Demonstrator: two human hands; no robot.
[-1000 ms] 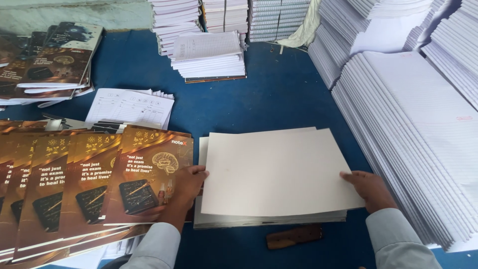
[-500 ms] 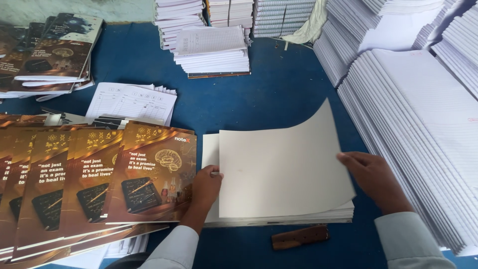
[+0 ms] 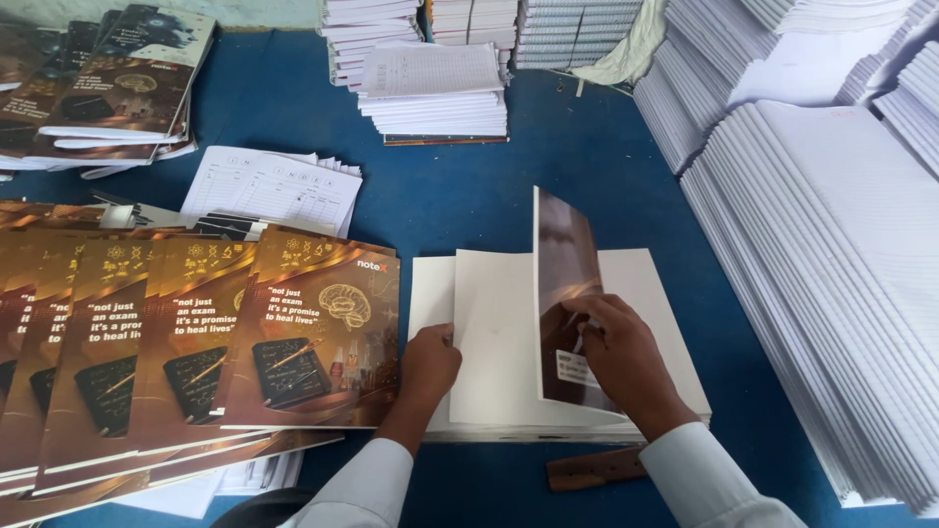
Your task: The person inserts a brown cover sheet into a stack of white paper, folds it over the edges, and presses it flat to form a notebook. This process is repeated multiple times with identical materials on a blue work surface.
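Top cover sheet [image 3: 565, 293] now lifted upright, right hand [image 3: 621, 357] gripping it; left hand [image 3: 428, 364] flat on white stack [image 3: 665, 293]; blue table [image 3: 460, 186].

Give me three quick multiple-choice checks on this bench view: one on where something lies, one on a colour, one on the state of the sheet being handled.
1. Where does the wooden ruler lie?
A. On the brown covers
B. On the blue table, at the near edge of the white stack
C. On the tall paper piles at the right

2. What colour is the table?
A. Blue
B. Green
C. Grey

3. How does the cover sheet in the right hand stand?
A. Flat on the stack
B. Rolled into a tube
C. Lifted on edge, brown printed face showing

Answers:
1 B, it sits between the white stack and the sleeves.
2 A, blue shows between all piles.
3 C, it rises upright while the left hand presses the stack.
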